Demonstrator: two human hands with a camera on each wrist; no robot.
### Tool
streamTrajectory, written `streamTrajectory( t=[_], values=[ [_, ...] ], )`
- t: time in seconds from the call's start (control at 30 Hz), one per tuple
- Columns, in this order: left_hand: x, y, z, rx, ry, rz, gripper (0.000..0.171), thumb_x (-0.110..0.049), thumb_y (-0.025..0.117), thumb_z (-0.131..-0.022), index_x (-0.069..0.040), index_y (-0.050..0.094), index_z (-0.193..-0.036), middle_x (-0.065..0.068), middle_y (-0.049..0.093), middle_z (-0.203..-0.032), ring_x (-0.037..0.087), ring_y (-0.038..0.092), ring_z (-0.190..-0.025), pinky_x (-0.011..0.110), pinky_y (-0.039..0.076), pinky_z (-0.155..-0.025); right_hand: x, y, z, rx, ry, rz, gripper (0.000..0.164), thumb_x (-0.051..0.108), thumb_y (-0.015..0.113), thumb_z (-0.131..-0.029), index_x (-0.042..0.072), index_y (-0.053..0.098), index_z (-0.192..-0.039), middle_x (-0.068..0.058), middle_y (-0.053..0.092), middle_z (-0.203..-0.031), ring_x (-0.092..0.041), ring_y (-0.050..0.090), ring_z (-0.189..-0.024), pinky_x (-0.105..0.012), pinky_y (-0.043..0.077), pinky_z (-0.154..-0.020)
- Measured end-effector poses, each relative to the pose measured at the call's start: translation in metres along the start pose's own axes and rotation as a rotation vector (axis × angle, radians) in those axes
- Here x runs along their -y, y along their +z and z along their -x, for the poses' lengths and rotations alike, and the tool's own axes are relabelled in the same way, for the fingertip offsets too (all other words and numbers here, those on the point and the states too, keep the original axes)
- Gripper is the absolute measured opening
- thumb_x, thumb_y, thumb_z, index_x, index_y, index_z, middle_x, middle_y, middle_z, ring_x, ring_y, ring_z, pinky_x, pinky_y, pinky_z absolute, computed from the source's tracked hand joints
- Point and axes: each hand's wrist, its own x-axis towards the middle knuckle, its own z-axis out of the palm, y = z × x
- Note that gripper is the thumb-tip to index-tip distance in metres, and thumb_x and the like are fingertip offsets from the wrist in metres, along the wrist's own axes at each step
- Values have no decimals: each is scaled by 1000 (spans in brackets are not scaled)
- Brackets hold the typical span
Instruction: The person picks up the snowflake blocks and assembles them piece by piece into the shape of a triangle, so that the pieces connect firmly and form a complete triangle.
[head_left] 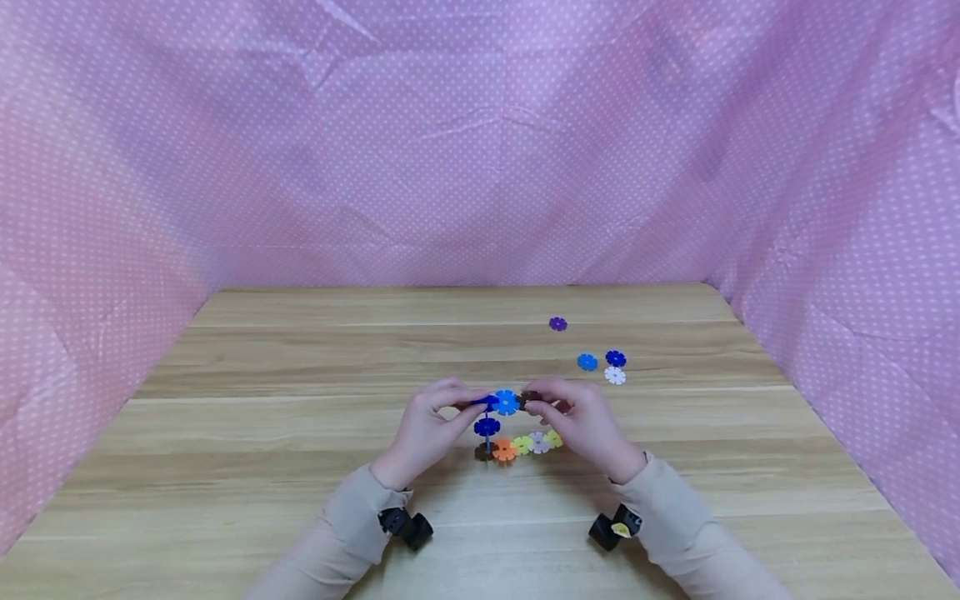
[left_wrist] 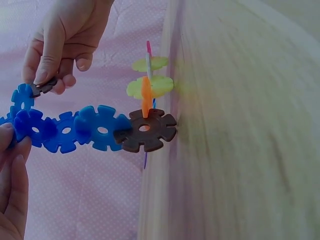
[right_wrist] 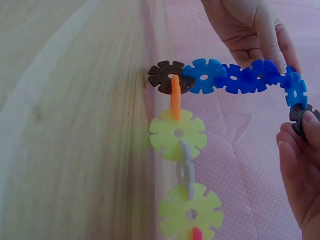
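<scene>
The left hand [head_left: 426, 425] pinches a dark blue disc [head_left: 489, 402]; the right hand [head_left: 583, 419] pinches a brown disc [head_left: 528, 397]. A light blue disc [head_left: 506, 403] sits between both hands. Below them runs the linked chain [head_left: 504, 451]; a loose white disc [head_left: 615, 375] lies beyond the right hand.

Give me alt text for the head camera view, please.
A person's left hand and right hand hold a chain of colorful notched discs over a wooden table. Four loose discs lie farther back, and pink dotted cloth hangs behind and beside the table.
</scene>
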Motion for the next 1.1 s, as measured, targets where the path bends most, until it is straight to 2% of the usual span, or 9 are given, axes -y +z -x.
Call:
streamTrajectory(
  t=[0.23,0.43,0.67,0.9,1.1],
  values=[
    [-1,0,1,-14,-17,5,20,3,71,-80,-2,74,-98,8,69,-82,6,58,-72,26,53,-58,-3,6,0,-75,-139,-7,26,-8,68,-80,-5,68,-106,-14,73,-91,-16,69,-72,-21,57,-64],
    [0,1,1,-20,-14,21,18,2,71,-81,0,74,-98,9,69,-82,7,59,-72,23,52,-58,-7,12,3,-143,-254,-1,28,-16,68,-75,-5,65,-101,-11,69,-76,-17,64,-61,-19,56,-61],
    [1,4,0,-12,3,58,17,5,72,-78,1,74,-94,6,68,-77,6,56,-67,23,49,-55,-9,13,4,-141,-264,-40,19,-19,67,-74,-5,64,-87,-17,70,-78,-19,62,-56,-18,54,-54],
    [1,6,0,5,1,69,17,5,72,-78,1,74,-94,5,67,-75,5,54,-65,26,48,-53,-13,14,6,-113,-265,-48,23,-21,67,-72,-5,66,-90,-17,71,-79,-20,61,-54,-20,54,-52],
    [1,4,0,2,-2,3,17,3,70,-80,-1,74,-97,4,66,-78,6,53,-67,24,48,-56,-11,12,5,-87,-244,-14,22,-17,67,-76,-4,65,-93,-15,70,-80,-19,62,-57,-25,55,-53]
  ],
)
